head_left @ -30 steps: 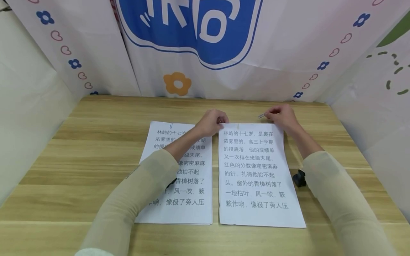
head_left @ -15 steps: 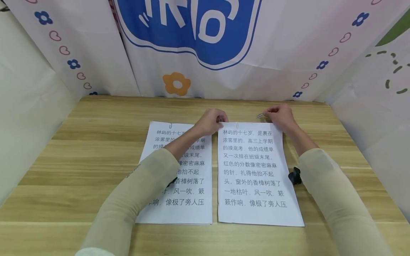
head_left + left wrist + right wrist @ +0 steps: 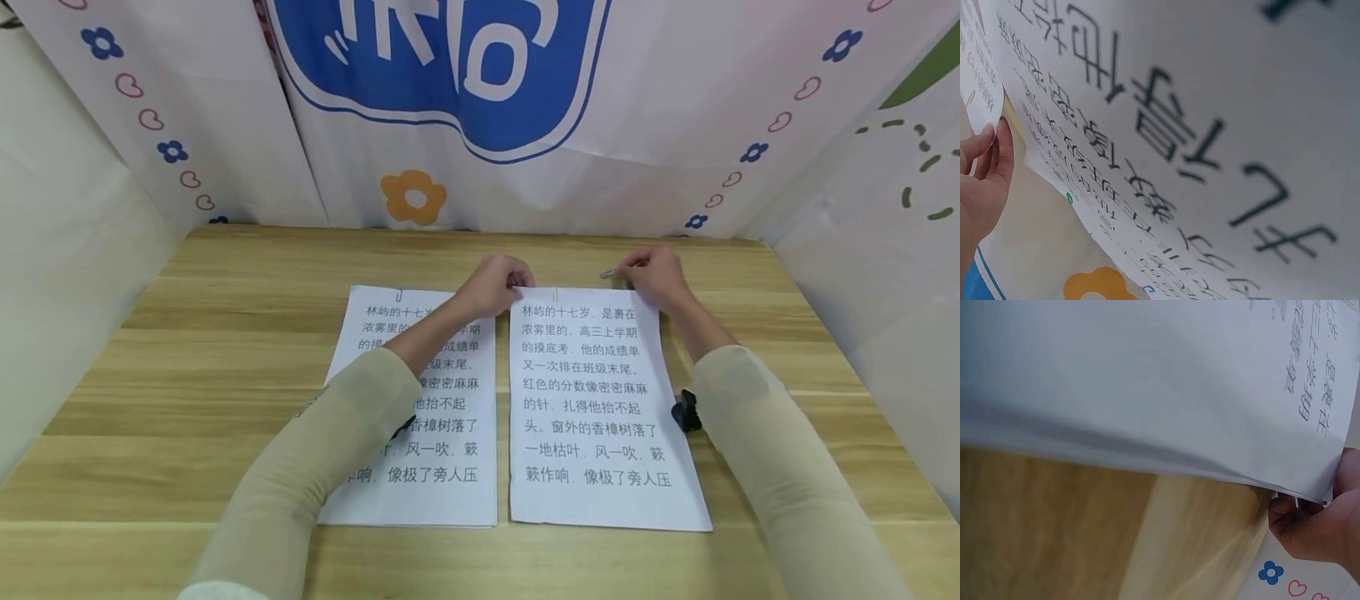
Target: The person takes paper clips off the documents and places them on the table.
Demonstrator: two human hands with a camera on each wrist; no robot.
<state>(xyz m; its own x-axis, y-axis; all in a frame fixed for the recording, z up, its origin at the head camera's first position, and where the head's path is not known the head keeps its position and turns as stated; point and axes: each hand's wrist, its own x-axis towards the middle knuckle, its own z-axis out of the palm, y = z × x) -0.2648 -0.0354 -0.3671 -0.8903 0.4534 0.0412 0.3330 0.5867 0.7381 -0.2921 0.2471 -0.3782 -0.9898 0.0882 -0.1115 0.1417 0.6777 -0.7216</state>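
Observation:
In the head view, my left hand (image 3: pixel 491 286) pinches the top left corner of the right stack of printed paper (image 3: pixel 585 400). The left wrist view shows thumb and fingers on that corner, beside a yellowish paper clip (image 3: pixel 970 98) on the top edge. My right hand (image 3: pixel 656 273) is at the stack's top right corner, with a silvery paper clip (image 3: pixel 607 273) jutting left from its fingertips. In the right wrist view the right thumb lies at the paper's corner and the curled fingers (image 3: pixel 1282 515) go partly behind it.
A second paper stack (image 3: pixel 442 492) lies to the left under my left forearm, with a dark clip (image 3: pixel 399 295) on its top edge. Green (image 3: pixel 1069 198) and blue clips (image 3: pixel 1149 289) show in the left wrist view. A printed cloth (image 3: pixel 637 167) hangs behind the wooden table (image 3: pixel 247 258).
My right forearm has shifted slightly left. The silvery paper clip has turned and looks narrower. My left hand keeps its hold on the corner.

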